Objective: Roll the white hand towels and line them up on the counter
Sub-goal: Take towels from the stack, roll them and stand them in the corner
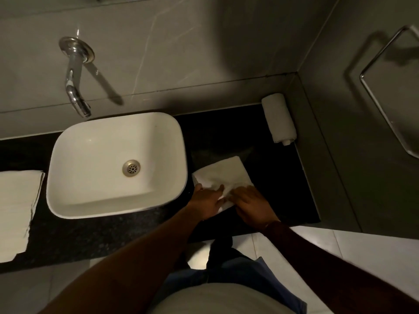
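Note:
A white hand towel (223,172) lies flat on the black counter (278,189) just right of the basin. My left hand (207,201) and my right hand (254,203) press side by side on its near edge, fingers curled over the fabric there. One rolled white towel (279,118) lies at the back right of the counter, against the side wall. A stack of flat white towels (17,211) sits on the counter left of the basin, partly cut off by the frame edge.
A white rectangular basin (68,168) stands on the counter, with a chrome wall tap (76,87) above it. A chrome towel rail (385,103) hangs on the right wall. The counter's front edge runs just below my wrists.

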